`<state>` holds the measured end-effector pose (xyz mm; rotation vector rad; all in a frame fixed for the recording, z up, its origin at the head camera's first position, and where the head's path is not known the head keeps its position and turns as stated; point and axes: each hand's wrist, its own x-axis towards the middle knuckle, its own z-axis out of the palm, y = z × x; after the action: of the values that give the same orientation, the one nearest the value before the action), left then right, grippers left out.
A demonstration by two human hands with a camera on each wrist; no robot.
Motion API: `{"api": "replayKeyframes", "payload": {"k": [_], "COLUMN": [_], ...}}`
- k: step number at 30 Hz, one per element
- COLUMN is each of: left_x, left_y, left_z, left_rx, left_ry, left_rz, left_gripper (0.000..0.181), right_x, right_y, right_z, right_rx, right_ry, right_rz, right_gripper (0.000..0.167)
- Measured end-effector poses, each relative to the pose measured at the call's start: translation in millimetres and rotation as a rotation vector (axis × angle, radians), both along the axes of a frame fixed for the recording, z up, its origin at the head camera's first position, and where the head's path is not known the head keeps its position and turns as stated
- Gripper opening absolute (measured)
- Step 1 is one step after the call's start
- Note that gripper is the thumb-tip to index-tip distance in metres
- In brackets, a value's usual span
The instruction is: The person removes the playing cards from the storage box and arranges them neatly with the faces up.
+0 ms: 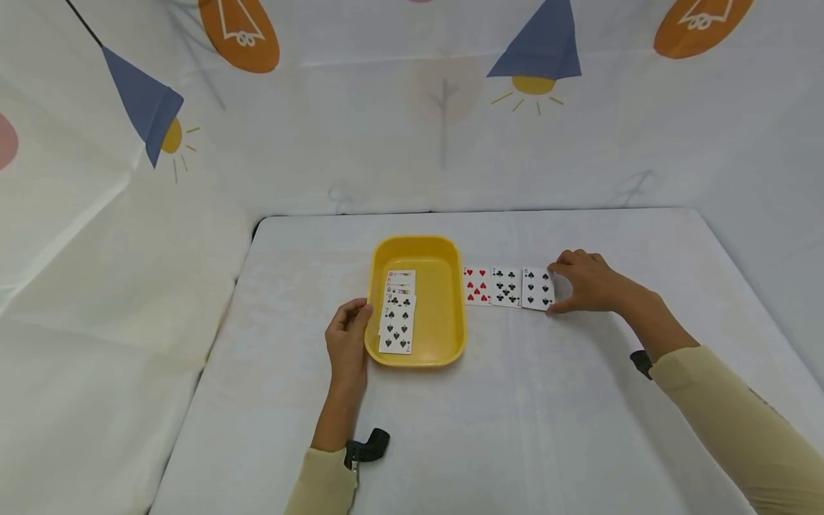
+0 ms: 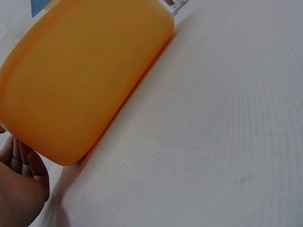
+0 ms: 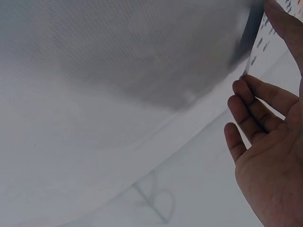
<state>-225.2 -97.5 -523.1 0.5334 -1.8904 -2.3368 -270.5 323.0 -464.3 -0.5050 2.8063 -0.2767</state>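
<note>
A yellow tray [image 1: 418, 363] lies on the table with an overlapping column of face-up playing cards [image 1: 396, 332] along its left side. My left hand [image 1: 347, 340] holds the tray's left rim, thumb on top; in the left wrist view its curled fingers meet the tray wall [image 2: 90, 80]. To the right of the tray runs a row: a heart card [image 1: 477, 286], a club card [image 1: 506, 287] and a spade card [image 1: 537, 288]. My right hand [image 1: 586, 282] pinches the spade card's right edge between thumb and fingertip. In the right wrist view that card [image 3: 259, 47] looks slightly raised.
White cloth covers the table [image 1: 483, 436]. A pale fabric wall [image 1: 386, 143] with printed lamps stands behind it, and another wall [image 1: 96, 286] rises at the left. A black wrist strap [image 1: 367, 449] sits on the left wrist.
</note>
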Motion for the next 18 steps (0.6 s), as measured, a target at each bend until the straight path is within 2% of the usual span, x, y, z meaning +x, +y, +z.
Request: {"api": "replayKeyframes", "payload": {"k": [11,18], "left_x": [0.8,0.1], "left_y": [-4.4,-1.2], "left_z": [1.6,1.3], "left_rx": [-0.037,-0.012], "left_ry": [-0.012,-0.021], "left_rz": [0.004,-0.01], "left_gripper": [0.024,0.028], "right_x": [-2.5,1.5], "right_y": [-3.2,-4.6], "right_z": [-5.0,1.5], "right_rx": [0.015,0.002], "right_ry": [-0.012,0.026], "right_rz": [0.027,-0.025], "right_gripper": [0.086,0.084]}}
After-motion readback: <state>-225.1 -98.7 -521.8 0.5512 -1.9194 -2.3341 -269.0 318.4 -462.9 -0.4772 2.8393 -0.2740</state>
